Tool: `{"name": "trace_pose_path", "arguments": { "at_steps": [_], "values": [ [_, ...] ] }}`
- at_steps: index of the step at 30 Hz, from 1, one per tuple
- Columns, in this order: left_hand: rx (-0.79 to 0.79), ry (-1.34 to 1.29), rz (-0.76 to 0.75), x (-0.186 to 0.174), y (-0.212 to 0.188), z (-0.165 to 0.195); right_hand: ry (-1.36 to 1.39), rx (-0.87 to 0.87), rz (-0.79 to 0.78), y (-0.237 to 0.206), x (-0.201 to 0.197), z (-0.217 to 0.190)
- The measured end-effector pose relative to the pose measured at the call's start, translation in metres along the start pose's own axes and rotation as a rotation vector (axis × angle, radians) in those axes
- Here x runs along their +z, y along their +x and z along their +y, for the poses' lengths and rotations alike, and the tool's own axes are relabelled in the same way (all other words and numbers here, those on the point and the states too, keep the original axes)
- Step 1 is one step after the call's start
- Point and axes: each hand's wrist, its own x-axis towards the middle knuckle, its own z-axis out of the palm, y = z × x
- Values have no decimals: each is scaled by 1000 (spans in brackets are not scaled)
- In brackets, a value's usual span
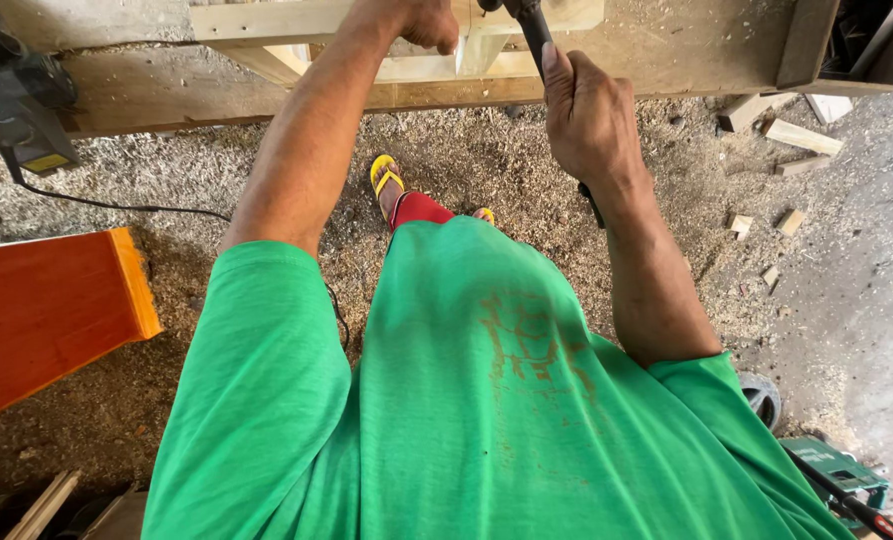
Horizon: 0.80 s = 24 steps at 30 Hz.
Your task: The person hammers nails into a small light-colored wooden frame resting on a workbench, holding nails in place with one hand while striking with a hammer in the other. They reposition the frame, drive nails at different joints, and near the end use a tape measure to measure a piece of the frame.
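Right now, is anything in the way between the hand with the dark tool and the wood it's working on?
Nothing visible. The right hand grips the dark tool handle, which reaches straight up to the pale wooden frame at the picture's top edge. The left hand already rests on that frame. The tool's tip is cut off from view.

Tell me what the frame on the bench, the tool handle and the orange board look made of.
Frame: pale bare wood, unfinished, with visible grain and square-cut edges; the left hand rests on it.
Tool handle: dark, smooth, probably rubber or plastic, though its end is cut off from view; the right hand grips it.
Orange board: wood with a glossy orange-red finish, likely varnish or laminate.
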Motion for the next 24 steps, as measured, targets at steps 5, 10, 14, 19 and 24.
{"name": "trace_pose_path", "arguments": {
  "at_steps": [5, 10, 14, 19, 24],
  "values": [
    [4, 11, 10, 0, -1, 0, -39, 51, -11, -1, 2, -5],
    [26, -23, 22, 4, 2, -4, -17, 64, -1, -3, 1, -8],
    [50, -21, 48, 9, 6, -6, -52, 47, 20, -3, 1, -7],
    [23, 13, 90, 12, 4, -4, -14, 66, -14, -1, -1, -8],
    [-42, 45, 45, 4, -5, 5, 52, 137, -52, -17, -6, -7]
  ]
}}
